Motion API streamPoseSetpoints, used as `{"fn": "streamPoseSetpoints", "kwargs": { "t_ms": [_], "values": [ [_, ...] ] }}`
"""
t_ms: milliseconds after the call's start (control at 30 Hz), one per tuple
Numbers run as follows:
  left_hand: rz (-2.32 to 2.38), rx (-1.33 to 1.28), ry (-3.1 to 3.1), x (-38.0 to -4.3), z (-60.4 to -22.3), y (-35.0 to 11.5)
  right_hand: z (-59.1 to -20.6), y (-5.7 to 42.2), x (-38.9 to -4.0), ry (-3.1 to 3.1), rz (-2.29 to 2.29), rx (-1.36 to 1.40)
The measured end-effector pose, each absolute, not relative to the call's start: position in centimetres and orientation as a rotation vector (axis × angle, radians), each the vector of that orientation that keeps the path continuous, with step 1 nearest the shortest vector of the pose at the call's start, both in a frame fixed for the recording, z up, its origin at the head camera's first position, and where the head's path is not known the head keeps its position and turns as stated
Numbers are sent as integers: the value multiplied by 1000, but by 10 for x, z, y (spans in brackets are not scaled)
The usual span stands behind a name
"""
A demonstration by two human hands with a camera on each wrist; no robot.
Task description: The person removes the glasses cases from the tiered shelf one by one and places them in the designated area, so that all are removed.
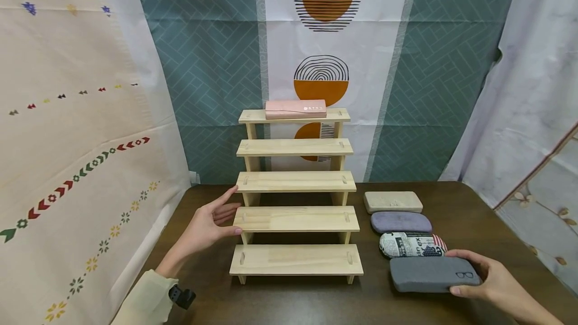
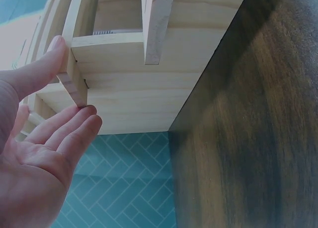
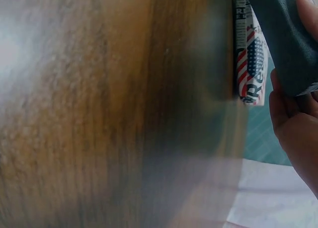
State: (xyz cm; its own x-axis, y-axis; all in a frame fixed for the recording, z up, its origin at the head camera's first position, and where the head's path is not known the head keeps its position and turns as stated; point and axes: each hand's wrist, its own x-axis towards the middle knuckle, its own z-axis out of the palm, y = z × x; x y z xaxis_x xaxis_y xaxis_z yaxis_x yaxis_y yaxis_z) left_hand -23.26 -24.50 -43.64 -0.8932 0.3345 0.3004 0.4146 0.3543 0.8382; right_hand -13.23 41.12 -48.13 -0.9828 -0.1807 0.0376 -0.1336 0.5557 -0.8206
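My right hand (image 1: 489,282) grips the right end of a grey glasses case (image 1: 429,274) that bears a small glasses print. In the right wrist view the grey case (image 3: 288,44) appears raised off the table, with the thumb on one side and fingers on the other. My left hand (image 1: 209,227) is at the left side of a five-step wooden display stand (image 1: 295,218). In the left wrist view the thumb and fingertips pinch the end of one of its boards (image 2: 72,81). A pink glasses case (image 1: 295,109) lies on the top step.
Behind the grey case, a newspaper-print glasses case (image 1: 411,245), a purple case (image 1: 401,222) and a cream case (image 1: 393,201) lie in a row on the dark wooden table (image 1: 316,305). Patterned cloths (image 1: 198,64) hang behind and at both sides.
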Motion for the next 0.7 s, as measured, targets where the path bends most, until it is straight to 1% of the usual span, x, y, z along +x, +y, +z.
{"fn": "streamPoseSetpoints", "kwargs": {
  "t_ms": [300,533,700],
  "values": [
    [-1612,-700,-2517,-233,-436,-245,-485,414,-135,2741,-1363,-260],
    [-1596,-705,-2520,-233,-436,-245,-483,410,-137,2728,-1325,-176],
    [-1592,-709,-2517,-233,-436,-245,-484,410,-137,2793,-1213,-191]
  ]
}}
